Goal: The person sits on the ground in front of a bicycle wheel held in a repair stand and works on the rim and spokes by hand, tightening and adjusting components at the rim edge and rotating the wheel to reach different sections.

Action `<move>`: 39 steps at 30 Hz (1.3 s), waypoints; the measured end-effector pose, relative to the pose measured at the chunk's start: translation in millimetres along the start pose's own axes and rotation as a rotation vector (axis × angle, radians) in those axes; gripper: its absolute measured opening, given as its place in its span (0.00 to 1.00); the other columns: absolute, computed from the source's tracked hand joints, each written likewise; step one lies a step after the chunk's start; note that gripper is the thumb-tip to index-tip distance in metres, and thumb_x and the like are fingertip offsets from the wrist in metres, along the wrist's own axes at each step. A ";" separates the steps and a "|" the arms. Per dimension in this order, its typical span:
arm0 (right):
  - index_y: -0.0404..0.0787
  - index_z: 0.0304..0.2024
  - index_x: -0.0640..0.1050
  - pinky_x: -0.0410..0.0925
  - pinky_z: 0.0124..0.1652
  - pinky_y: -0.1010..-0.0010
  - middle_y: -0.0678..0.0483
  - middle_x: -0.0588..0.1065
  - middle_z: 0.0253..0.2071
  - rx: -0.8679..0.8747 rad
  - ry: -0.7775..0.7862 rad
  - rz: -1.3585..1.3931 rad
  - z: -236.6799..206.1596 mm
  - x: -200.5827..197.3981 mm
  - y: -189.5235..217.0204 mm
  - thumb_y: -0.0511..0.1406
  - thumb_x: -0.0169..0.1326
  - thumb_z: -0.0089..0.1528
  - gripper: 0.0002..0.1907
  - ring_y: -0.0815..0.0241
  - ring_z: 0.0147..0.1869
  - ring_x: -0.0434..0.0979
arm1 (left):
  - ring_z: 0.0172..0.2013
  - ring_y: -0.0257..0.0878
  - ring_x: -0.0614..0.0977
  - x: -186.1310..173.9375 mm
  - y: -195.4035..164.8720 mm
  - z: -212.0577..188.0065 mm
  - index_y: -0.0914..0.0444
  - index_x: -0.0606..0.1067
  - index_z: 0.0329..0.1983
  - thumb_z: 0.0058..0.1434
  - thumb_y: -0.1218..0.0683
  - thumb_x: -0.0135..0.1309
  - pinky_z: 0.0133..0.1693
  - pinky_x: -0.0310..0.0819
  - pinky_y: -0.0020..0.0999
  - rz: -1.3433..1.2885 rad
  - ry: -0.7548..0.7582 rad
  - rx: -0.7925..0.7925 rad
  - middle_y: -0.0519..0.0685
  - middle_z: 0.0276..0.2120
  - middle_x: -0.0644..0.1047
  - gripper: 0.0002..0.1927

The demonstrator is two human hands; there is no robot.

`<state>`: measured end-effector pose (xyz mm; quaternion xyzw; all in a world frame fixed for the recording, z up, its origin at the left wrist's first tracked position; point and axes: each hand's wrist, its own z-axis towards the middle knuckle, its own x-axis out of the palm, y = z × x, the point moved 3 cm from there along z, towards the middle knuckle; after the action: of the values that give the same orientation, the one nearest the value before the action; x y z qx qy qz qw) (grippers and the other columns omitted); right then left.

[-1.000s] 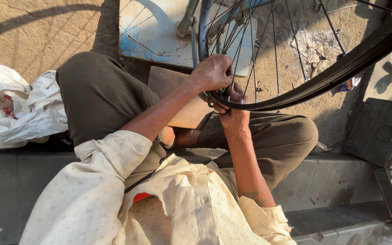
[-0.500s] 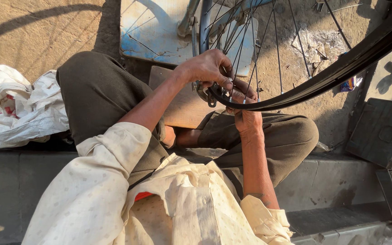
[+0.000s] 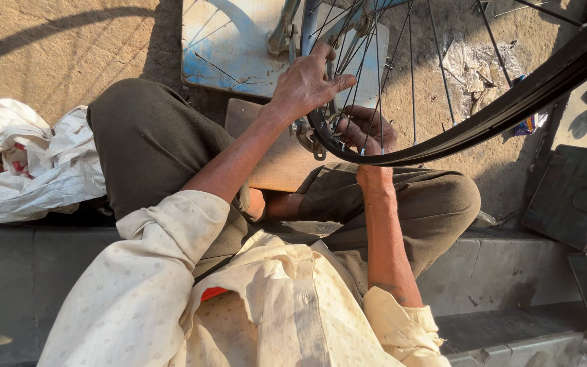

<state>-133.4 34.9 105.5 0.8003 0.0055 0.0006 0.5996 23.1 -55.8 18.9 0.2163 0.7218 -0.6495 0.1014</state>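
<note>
A black bicycle wheel rim [image 3: 511, 109] with thin metal spokes [image 3: 412, 61] arcs over my lap. My left hand [image 3: 307, 85] lies over the rim's left part, fingers curled on it and the thumb stretched toward the spokes. Just below, my right hand [image 3: 369, 129] reaches up behind the spokes, its fingers curled at the inner side of the rim. A small metal piece [image 3: 309, 141] hangs at the rim between the two hands; which hand holds it is unclear. A wooden board [image 3: 276, 163] rests across my knees under the wheel.
A chipped blue metal plate [image 3: 229, 44] and a frame tube [image 3: 285, 30] stand ahead on the dirt ground. White plastic bags [image 3: 28, 163] lie at left. A dark metal box [image 3: 575, 197] sits at right. I sit on a grey concrete step [image 3: 504, 272].
My left hand has slid up along the rim and its thumb has opened out. My right hand has shifted slightly up behind the spokes.
</note>
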 end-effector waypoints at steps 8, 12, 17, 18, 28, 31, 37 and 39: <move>0.29 0.50 0.78 0.72 0.31 0.74 0.53 0.78 0.32 -0.031 -0.289 0.067 -1.1 -24.5 -17.9 0.31 0.60 0.63 0.14 0.65 0.30 0.78 | 0.40 0.48 0.86 25.8 10.6 10.8 0.67 0.76 0.54 0.45 0.23 0.63 0.40 0.82 0.44 -0.204 0.127 0.074 0.59 0.38 0.81 0.50; 0.31 0.54 0.77 0.77 0.40 0.73 0.50 0.81 0.39 -0.086 -0.191 -0.027 -2.2 -31.2 -9.1 0.32 0.62 0.63 0.18 0.64 0.40 0.83 | 0.36 0.45 0.87 17.5 -7.8 4.8 0.66 0.80 0.45 0.43 0.23 0.64 0.37 0.82 0.42 -0.235 0.128 0.110 0.56 0.32 0.82 0.45; 0.30 0.53 0.78 0.78 0.43 0.71 0.49 0.81 0.41 -0.072 -0.114 -0.029 -11.1 -27.7 -4.1 0.31 0.63 0.63 0.17 0.62 0.43 0.84 | 0.30 0.39 0.86 8.9 -36.1 -7.4 0.63 0.81 0.37 0.42 0.21 0.62 0.30 0.82 0.36 -0.289 0.174 0.060 0.51 0.25 0.80 0.42; 0.30 0.53 0.78 0.79 0.43 0.71 0.48 0.82 0.41 -0.074 -0.104 -0.045 -11.9 -26.2 -3.7 0.31 0.63 0.63 0.17 0.62 0.43 0.84 | 0.29 0.38 0.86 7.7 -40.4 -8.1 0.62 0.81 0.36 0.42 0.21 0.62 0.29 0.82 0.35 -0.292 0.179 0.066 0.49 0.24 0.79 0.42; 0.31 0.50 0.79 0.79 0.40 0.72 0.49 0.82 0.39 -0.080 -0.133 -0.029 1.9 -24.2 -14.7 0.29 0.61 0.65 0.12 0.63 0.39 0.84 | 0.30 0.38 0.86 11.0 -22.3 -1.4 0.63 0.82 0.35 0.40 0.22 0.65 0.31 0.83 0.37 -0.258 0.167 0.040 0.51 0.24 0.80 0.41; 0.31 0.50 0.79 0.78 0.40 0.73 0.49 0.81 0.39 -0.075 -0.188 -0.059 -0.3 -30.5 -18.4 0.29 0.61 0.64 0.12 0.64 0.39 0.83 | 0.32 0.41 0.87 16.6 -3.8 6.9 0.64 0.82 0.39 0.39 0.23 0.65 0.35 0.83 0.38 -0.238 0.216 -0.045 0.55 0.28 0.83 0.44; 0.30 0.50 0.77 0.79 0.41 0.73 0.49 0.81 0.40 -0.061 -0.165 -0.014 -4.9 -38.3 -22.1 0.28 0.61 0.64 0.13 0.64 0.40 0.82 | 0.42 0.48 0.86 20.9 22.1 21.6 0.67 0.79 0.52 0.35 0.24 0.70 0.43 0.82 0.45 -0.268 0.113 -0.023 0.59 0.39 0.82 0.53; 0.29 0.51 0.77 0.79 0.41 0.72 0.49 0.81 0.39 -0.074 -0.176 -0.044 -6.0 -37.9 -23.2 0.27 0.61 0.64 0.13 0.64 0.40 0.82 | 0.45 0.49 0.86 20.6 28.8 22.7 0.67 0.77 0.56 0.34 0.24 0.70 0.45 0.81 0.46 -0.283 0.103 -0.031 0.59 0.41 0.82 0.55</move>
<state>-171.5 46.8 85.2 0.7742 -0.0296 -0.0829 0.6268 14.5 -72.5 -18.7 0.1438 0.7592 -0.6342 -0.0250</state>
